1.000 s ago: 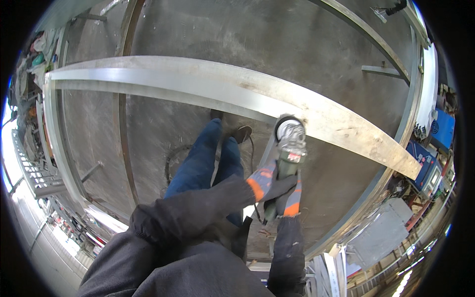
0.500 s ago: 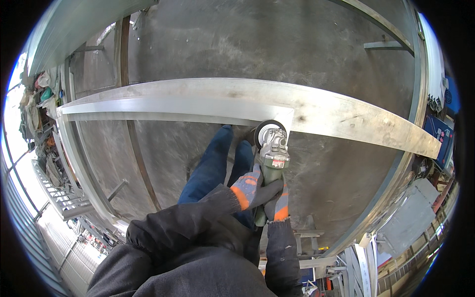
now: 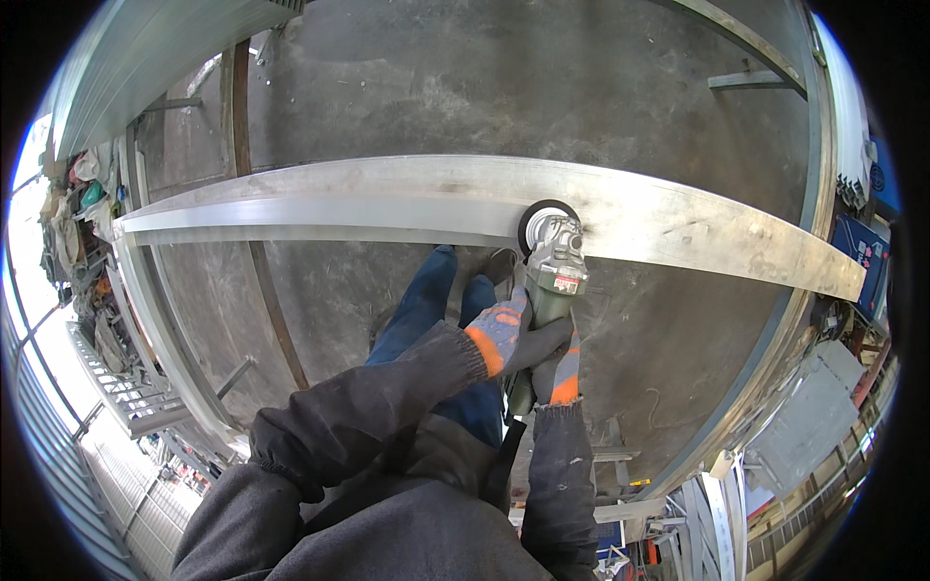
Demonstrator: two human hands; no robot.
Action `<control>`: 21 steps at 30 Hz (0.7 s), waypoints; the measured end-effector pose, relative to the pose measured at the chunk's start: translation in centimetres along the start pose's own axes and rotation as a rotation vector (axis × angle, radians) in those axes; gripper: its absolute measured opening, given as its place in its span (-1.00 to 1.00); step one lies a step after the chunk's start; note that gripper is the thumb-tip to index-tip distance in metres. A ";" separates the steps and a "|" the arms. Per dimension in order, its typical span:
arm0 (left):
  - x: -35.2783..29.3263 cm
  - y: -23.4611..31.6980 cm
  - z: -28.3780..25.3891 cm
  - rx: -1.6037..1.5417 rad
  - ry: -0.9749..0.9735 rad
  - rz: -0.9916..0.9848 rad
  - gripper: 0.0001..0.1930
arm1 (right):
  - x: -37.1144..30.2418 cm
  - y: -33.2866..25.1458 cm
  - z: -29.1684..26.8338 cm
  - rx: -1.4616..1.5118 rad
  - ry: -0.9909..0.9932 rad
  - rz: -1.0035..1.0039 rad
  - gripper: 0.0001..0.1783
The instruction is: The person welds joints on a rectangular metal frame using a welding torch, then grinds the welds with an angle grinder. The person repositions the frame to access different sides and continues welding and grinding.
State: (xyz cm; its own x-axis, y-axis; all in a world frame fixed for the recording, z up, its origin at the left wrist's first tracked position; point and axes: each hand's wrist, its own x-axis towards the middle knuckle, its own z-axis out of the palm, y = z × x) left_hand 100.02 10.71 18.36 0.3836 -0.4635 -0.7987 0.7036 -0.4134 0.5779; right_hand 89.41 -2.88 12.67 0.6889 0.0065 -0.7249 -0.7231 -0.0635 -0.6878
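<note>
An angle grinder [image 3: 554, 281] with a green body and a metal head is gripped by both my gloved hands. My left hand [image 3: 504, 334], in a grey and orange glove, wraps round the body from the left. On the right side of the body, lower down, my right hand [image 3: 559, 370] is closed too. The round disc [image 3: 539, 221] at the tool's head lies over the joint where a narrow metal profile [image 3: 339, 212] meets a wide flat metal bar [image 3: 697, 225]. Whether the disc touches the metal I cannot tell.
Long metal frame rails [image 3: 254, 320] run under the bar. Stacked profiles [image 3: 165, 58] stand at the upper left. Cloths and clutter [image 3: 87, 223] line the left side. A grey metal box [image 3: 809, 407] and cut metal lengths [image 3: 712, 523] lie at the right. My legs [image 3: 417, 305] are beneath the bar.
The grinder, with both my hands on it, has moved forward and slightly right. Its disc has gone from the profile's near edge to farther over the joint.
</note>
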 end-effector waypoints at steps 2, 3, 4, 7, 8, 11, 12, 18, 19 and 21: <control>0.3 -0.8 0.5 0.070 0.086 -0.043 -0.44 | 0.5 0.6 0.0 -0.010 0.035 -0.046 -0.40; 0.3 -1.1 0.8 0.103 0.111 -0.109 -0.46 | 0.6 0.9 0.2 -0.009 0.037 -0.069 -0.40; 0.4 -1.3 0.8 0.047 0.133 -0.010 -0.46 | 0.6 1.0 0.4 -0.009 0.038 -0.092 -0.41; 0.7 -1.3 0.6 0.002 0.000 0.042 -0.43 | 0.3 1.1 0.8 -0.006 0.044 -0.160 -0.42; 1.1 -1.2 0.4 0.017 -0.054 0.027 -0.42 | 0.2 1.0 0.6 -0.031 0.077 -0.172 -0.43; 2.9 -1.3 0.3 0.008 -0.086 0.006 -0.40 | 0.4 0.7 -0.9 -0.054 0.166 -0.139 -0.43; 3.6 -1.5 0.7 -0.026 -0.046 0.062 -0.32 | 0.6 0.6 -1.4 -0.011 0.196 -0.083 -0.42; 6.4 -3.6 3.7 0.022 0.110 0.251 -0.20 | 2.0 -0.4 -3.9 -0.158 0.362 -0.219 -0.43; 6.5 -3.8 3.9 0.007 0.132 0.290 -0.22 | 2.2 -0.7 -4.1 -0.167 0.346 -0.266 -0.42; 6.4 -3.9 3.9 -0.019 0.170 0.365 -0.24 | 2.3 -1.5 -4.4 -0.419 0.323 -0.226 -0.42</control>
State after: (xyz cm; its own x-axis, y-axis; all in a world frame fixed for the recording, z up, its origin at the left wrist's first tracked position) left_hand 97.40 6.26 11.64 0.7031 -0.4401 -0.5585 0.5128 -0.2303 0.8270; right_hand 92.26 -7.16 12.19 0.8518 -0.2351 -0.4681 -0.5200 -0.4866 -0.7020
